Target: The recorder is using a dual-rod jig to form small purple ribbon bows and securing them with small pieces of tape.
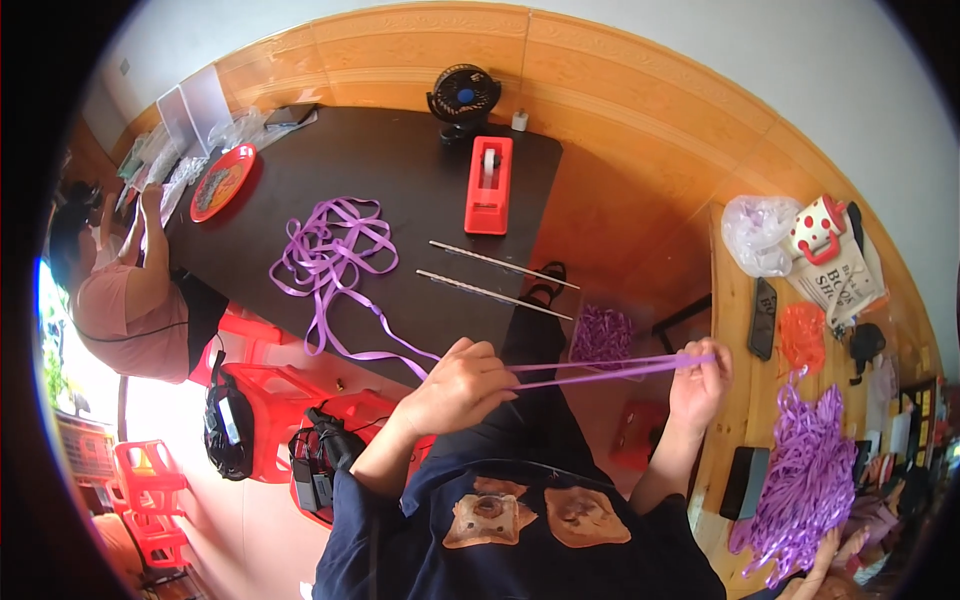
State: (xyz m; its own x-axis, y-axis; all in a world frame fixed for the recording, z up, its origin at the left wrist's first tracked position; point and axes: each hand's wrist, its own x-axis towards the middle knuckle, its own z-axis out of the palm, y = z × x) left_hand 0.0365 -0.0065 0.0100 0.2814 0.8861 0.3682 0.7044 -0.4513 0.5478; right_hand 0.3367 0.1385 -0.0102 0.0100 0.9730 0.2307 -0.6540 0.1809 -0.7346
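Observation:
A purple ribbon (590, 374) is stretched in two strands between my hands, above my lap. My left hand (462, 385) is closed round it, fingers curled. At the other end my right hand (699, 384) pinches the looped ribbon between thumb and fingers. From my left hand the ribbon runs back to a loose tangled heap of purple ribbon (335, 248) on the dark table (410, 150). Two thin metal rods (495, 292) lie side by side, jutting past the table's right edge.
A red tape dispenser (489, 205) and a black fan (464, 95) stand at the back. The red plate (238, 190) is near another person (130, 310) at left. On the wooden bench (705, 520) at right lies a large purple ribbon pile (805, 470), beside another person's hand (822, 565). A bin (603, 338) holds purple pieces.

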